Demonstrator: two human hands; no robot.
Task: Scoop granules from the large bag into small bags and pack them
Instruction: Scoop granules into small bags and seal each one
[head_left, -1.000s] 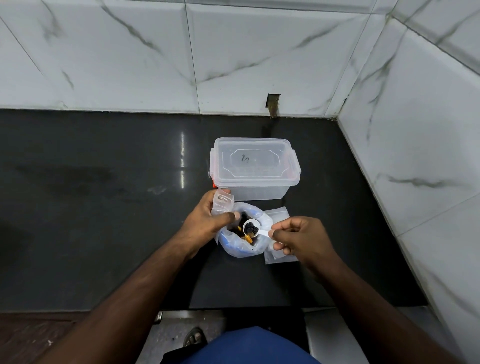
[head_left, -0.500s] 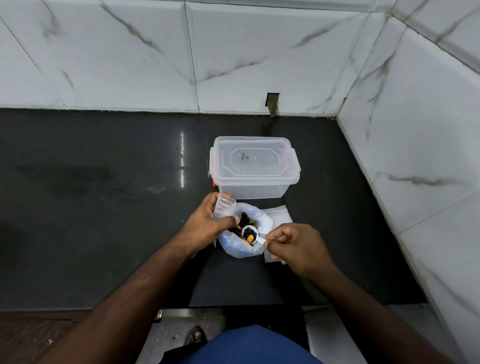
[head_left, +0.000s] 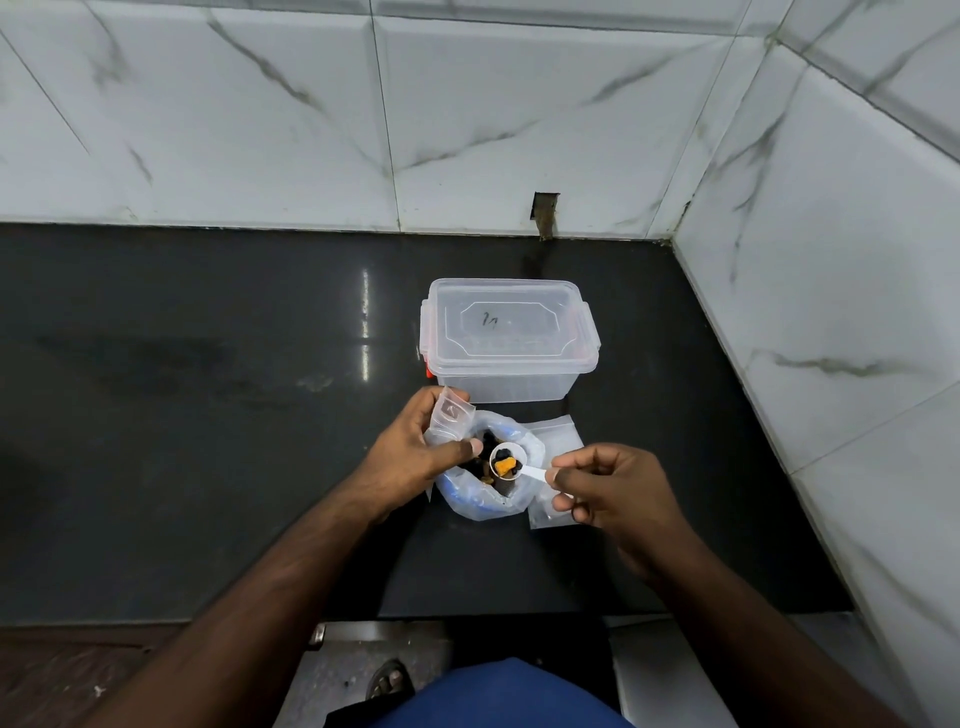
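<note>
The right hand (head_left: 618, 488) is pinching the white scoop (head_left: 511, 463) by its handle, holding the loaded bowl level over the big bag (head_left: 485, 501), probably so no granules (head_left: 503, 462) are spilling outside it. The left hand (head_left: 415, 447) is gripping a small bag (head_left: 451, 415) at the big bag's left rim, likely keeping it close for a short pour. More small bags (head_left: 553, 434) are lying flat on the worktop (head_left: 208, 415) right of the big bag. A lidded clear box (head_left: 509, 338) is sitting just behind the big bag, seemingly for packed bags; a dark scribble on its lid is not reading clearly
</note>
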